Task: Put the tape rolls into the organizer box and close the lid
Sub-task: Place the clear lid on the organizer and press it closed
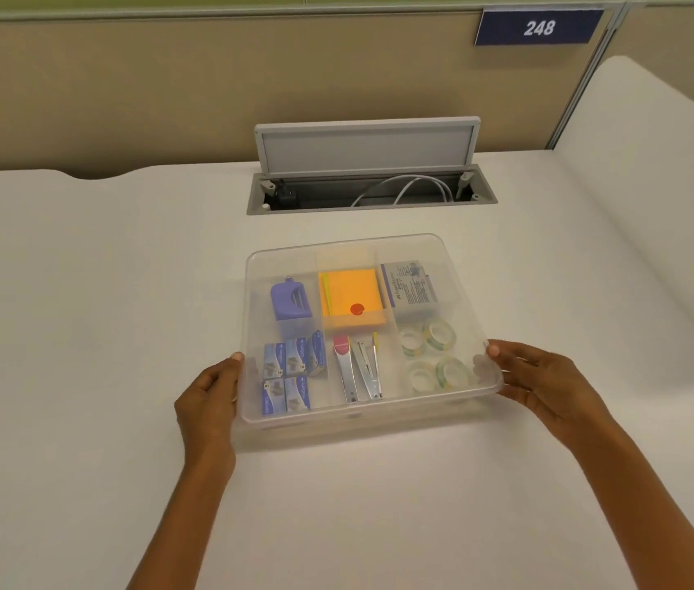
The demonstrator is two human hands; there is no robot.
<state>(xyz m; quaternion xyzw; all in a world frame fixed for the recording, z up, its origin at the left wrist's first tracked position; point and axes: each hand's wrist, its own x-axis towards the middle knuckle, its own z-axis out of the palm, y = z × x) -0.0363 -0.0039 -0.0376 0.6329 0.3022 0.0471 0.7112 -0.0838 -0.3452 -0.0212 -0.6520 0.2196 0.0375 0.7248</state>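
A clear plastic organizer box [358,432] stands on the white desk in front of me. Its translucent lid [290,259] lies over the top of the box. Through the lid I see several clear tape rolls [432,355] in the front right compartment. My left hand [209,396] grips the lid's left edge, thumb on top. My right hand [545,381] holds the lid's right edge, thumb on top near the corner. Whether the lid is fully seated on the box I cannot tell.
Other compartments hold a purple sharpener [290,300], orange sticky notes [351,298], small blue boxes [290,374], metal staplers [360,370] and a grey box [411,287]. Behind the organizer an open cable hatch [370,193] is sunk in the desk. A partition wall runs along the back.
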